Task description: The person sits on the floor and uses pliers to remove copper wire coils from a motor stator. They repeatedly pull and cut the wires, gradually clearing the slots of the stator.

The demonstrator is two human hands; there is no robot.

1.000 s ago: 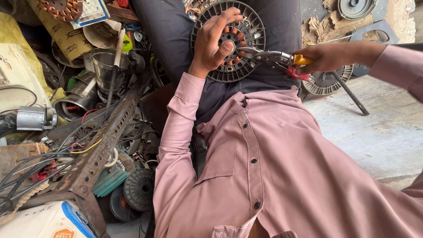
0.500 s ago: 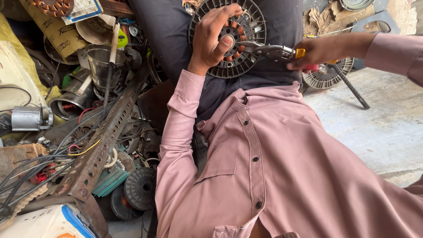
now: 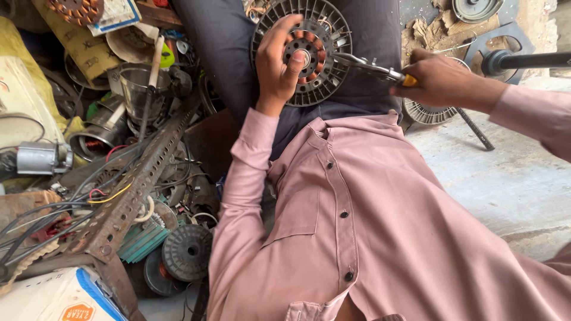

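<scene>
My left fingers [image 3: 285,44] curled over the rotor [image 3: 303,50], thumb pressed by its hub; my right hand [image 3: 437,80] was clenched around the pliers [image 3: 372,66], whose tip touched the rotor's right side. The rotor sat top centre on my dark lap [image 3: 226,53]: a round grey ribbed disc ringed inside with copper coils. Scrap [image 3: 119,178] crowded the left edge, while bare floor [image 3: 511,184] lay open at right.

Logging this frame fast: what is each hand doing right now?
Left hand: closed on the round grey finned motor disc with copper windings.
Right hand: closed around the yellow-handled metal pliers.
</scene>
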